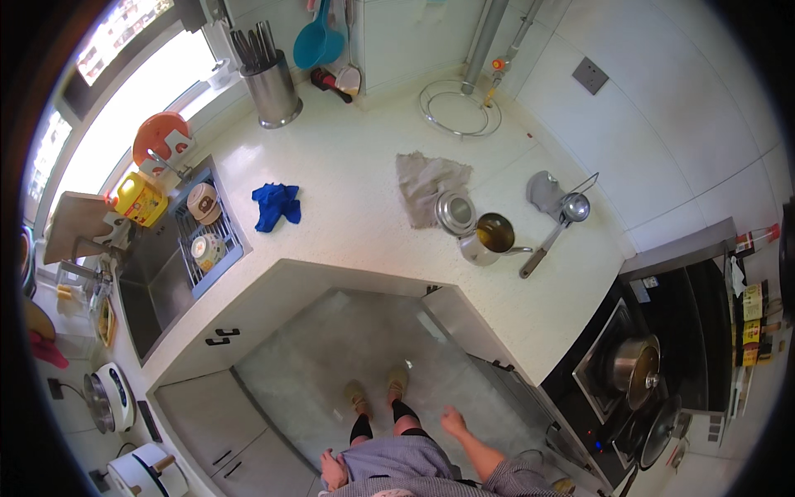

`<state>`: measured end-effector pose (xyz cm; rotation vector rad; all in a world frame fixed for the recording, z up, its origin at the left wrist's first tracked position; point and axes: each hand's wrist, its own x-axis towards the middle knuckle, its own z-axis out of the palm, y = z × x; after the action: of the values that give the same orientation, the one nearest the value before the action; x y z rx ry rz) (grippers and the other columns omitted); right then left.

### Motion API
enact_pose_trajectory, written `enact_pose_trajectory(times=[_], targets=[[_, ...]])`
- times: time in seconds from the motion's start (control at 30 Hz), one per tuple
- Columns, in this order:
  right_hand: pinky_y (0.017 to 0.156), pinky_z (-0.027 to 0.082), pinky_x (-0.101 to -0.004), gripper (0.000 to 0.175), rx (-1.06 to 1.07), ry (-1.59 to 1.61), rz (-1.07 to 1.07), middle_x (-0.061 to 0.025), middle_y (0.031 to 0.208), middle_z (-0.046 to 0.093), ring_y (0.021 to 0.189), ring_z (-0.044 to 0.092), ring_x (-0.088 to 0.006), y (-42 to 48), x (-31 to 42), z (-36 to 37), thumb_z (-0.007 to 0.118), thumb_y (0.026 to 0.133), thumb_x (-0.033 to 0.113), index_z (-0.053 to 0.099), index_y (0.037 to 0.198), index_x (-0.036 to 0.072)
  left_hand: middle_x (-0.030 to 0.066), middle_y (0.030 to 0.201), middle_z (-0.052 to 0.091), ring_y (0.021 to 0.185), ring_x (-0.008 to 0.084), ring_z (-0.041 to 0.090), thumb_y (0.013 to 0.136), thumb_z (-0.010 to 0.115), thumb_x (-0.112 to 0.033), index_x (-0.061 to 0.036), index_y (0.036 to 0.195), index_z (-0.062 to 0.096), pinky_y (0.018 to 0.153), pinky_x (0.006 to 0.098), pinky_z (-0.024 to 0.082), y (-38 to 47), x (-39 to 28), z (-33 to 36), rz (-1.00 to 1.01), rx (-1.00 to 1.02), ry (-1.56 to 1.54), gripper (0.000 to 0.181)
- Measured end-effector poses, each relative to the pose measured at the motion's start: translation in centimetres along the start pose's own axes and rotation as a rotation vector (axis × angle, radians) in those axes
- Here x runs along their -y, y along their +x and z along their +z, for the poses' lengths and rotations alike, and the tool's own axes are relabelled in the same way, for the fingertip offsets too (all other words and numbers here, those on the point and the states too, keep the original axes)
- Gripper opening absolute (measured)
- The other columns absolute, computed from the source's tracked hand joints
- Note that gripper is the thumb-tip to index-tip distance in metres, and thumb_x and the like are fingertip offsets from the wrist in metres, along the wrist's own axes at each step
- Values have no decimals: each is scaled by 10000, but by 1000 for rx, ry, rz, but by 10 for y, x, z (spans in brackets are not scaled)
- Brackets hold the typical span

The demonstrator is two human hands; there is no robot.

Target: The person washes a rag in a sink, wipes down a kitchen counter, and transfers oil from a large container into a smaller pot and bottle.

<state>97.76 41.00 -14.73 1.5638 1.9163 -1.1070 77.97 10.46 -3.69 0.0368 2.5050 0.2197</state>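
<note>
My left hand (334,469) hangs low beside the grey garment (397,458), fingers curled against its edge; whether it grips the cloth I cannot tell. My right hand (454,424) is held out over the floor, fingers loosely closed, with nothing visible in it. Ahead on the pale counter stands a metal oil pot (481,248) holding brownish liquid. A round metal lid or strainer (455,213) leans at its rim, partly over a crumpled beige cloth (428,180). To the right lie a ladle (556,231) and a grey cloth or mitt (545,191). A blue cloth (276,206) lies left.
The sink (152,279) on the left holds a drying rack (217,273) with bowls. A knife block (271,93) and a wire ring stand (459,110) are at the back. On the right, a lidded pot (628,363) and a covered pan (659,432) sit on the stove (577,360).
</note>
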Motion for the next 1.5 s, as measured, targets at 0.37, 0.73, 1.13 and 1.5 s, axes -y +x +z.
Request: enact_pose_trajectory(times=[0.37,0.73,1.13,1.5], targets=[[620,503,-300,578,31,1051,-118,-114,1001,611,763,639,-193,122,212,-134,482,893,68,288,1423,191,191,998,550,885,350,559,911,529,-347,-15,1052,518,775,438,445,8,65,16,-96,-119,-187,360],[612,498,-303,672,-20,1257,2,-125,1016,605,801,634,-215,182,250,-138,483,872,45,195,1442,252,217,873,565,802,335,552,910,519,-251,51,959,537,756,420,445,33,154,40,-130,-277,-333,307],[547,470,-258,823,-246,901,-276,-51,705,550,608,561,-136,166,217,-61,441,836,-35,-58,1468,129,207,1133,490,996,306,513,977,395,-245,33,1214,462,899,376,407,74,0,-5,-1,-86,-476,371],[593,479,-226,249,183,680,-305,-67,863,595,667,585,-113,-36,145,151,451,847,-69,560,1059,2,201,1438,218,1329,325,238,918,335,-564,26,1409,223,1082,453,184,119,-149,-60,296,-277,-831,776]])
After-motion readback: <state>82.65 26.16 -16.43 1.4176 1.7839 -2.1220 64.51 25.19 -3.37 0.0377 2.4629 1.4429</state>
